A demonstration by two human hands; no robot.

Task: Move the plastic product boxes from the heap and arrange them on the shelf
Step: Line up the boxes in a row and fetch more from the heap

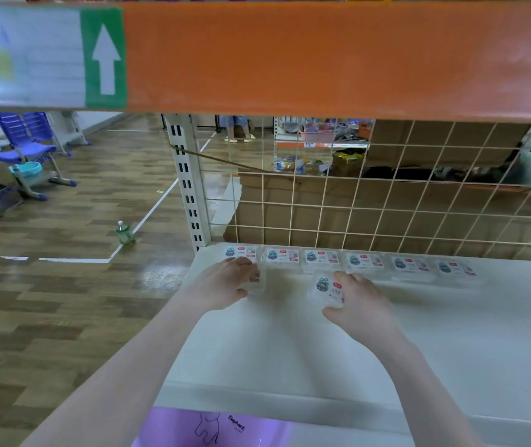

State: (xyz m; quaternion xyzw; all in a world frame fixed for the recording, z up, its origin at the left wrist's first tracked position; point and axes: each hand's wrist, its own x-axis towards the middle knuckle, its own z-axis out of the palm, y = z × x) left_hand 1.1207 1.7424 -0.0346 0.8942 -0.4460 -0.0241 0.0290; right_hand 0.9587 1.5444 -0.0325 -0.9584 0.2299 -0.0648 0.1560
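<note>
I have a plastic box in each of my hands, both low over the white shelf (451, 333). My left hand (225, 283) curls over one box (256, 280) just in front of the leftmost box of the back row (348, 262), nearly touching it. My right hand (362, 304) grips another box (329, 289) by its right edge, label up, near the row but a little apart from it. The row runs left to right along the wire grid (386, 204), so each box needs to travel forward and square up behind it. The left box is mostly hidden under my fingers; I think it is flat on the shelf. The heap is cut off, perhaps in the purple basin (212, 427) below.
</note>
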